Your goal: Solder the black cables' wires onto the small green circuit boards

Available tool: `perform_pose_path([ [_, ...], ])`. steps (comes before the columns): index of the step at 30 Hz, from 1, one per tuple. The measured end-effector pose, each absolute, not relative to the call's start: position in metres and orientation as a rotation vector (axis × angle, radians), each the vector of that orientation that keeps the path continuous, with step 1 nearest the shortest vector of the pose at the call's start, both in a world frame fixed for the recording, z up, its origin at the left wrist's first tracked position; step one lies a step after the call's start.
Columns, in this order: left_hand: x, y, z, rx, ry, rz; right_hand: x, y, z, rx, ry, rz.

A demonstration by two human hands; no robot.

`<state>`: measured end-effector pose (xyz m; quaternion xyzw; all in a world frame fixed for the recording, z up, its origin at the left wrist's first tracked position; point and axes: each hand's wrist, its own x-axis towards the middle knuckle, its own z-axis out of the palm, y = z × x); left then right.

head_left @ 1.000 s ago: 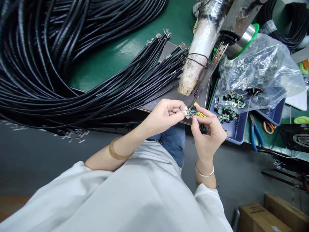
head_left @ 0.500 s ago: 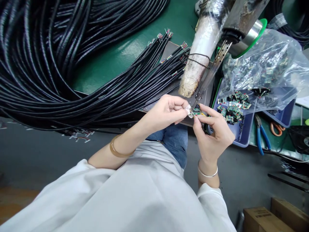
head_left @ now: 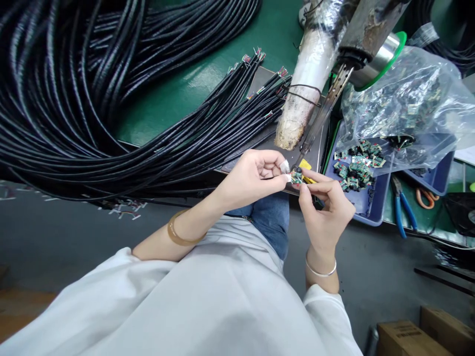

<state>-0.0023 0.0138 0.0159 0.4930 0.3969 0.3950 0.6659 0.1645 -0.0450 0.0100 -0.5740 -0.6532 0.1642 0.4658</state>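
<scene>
My right hand (head_left: 324, 205) pinches a small green circuit board (head_left: 296, 177) between thumb and fingers, just under a fixed soldering iron (head_left: 322, 118). The iron's tip points down at the board's upper edge; whether they touch is too small to tell. My left hand (head_left: 258, 173), with white wrapping on thumb and fingertip, is closed at the board's left side. A thin stretch of black cable (head_left: 272, 177) shows between its fingers, and the wire ends at the board are mostly hidden. Something yellow (head_left: 305, 164) lies behind the right fingertips.
A thick bundle of black cables (head_left: 156, 153) with stripped ends covers the left. A wrapped tube (head_left: 302, 104) and a solder spool (head_left: 382, 62) hang overhead. Right: a blue tray (head_left: 376, 207) of circuit boards, a plastic bag (head_left: 411, 99), blue-handled pliers (head_left: 403, 212) and orange-handled scissors (head_left: 425, 198).
Both hands have shifted slightly down, and the board has turned in my right fingers. My left fingers have uncurled a little, baring the cable. More of the yellow thing shows.
</scene>
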Motion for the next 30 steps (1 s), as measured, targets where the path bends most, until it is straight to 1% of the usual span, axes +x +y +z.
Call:
perform_pose_path([
  [2, -0.004, 0.009, 0.017, 1.138, 0.892, 0.904, 0.166, -0.049, 0.010, -1.430, -1.478, 0.492],
  [5, -0.007, 0.004, 0.018, 1.168, 0.869, 0.856, 0.170, -0.055, 0.014, -1.431, -1.398, 0.316],
  [8, -0.009, 0.001, 0.017, 1.174, 0.858, 0.844, 0.173, -0.059, 0.017, -1.472, -1.582, 0.206],
  [11, -0.009, 0.000, 0.014, 1.187, 0.827, 0.852, 0.173, -0.058, 0.017, -1.445, -1.792, 0.227],
  [16, -0.008, -0.004, 0.006, 1.261, 0.816, 0.842, 0.171, -0.053, 0.014, -1.374, -1.934, 0.242],
  [22, -0.009, -0.006, 0.000, 1.268, 0.819, 0.846, 0.181, -0.052, 0.020, -1.479, -1.852, 0.382],
  [25, -0.008, -0.006, 0.003, 1.287, 0.797, 0.853, 0.183, -0.051, 0.024, -1.470, -1.909, 0.425],
  [28, -0.007, -0.008, 0.004, 1.328, 0.789, 0.854, 0.181, -0.047, 0.025, -1.459, -1.959, 0.407],
  [30, -0.007, -0.009, 0.004, 1.326, 0.790, 0.860, 0.179, -0.046, 0.023, -1.422, -2.009, 0.337],
])
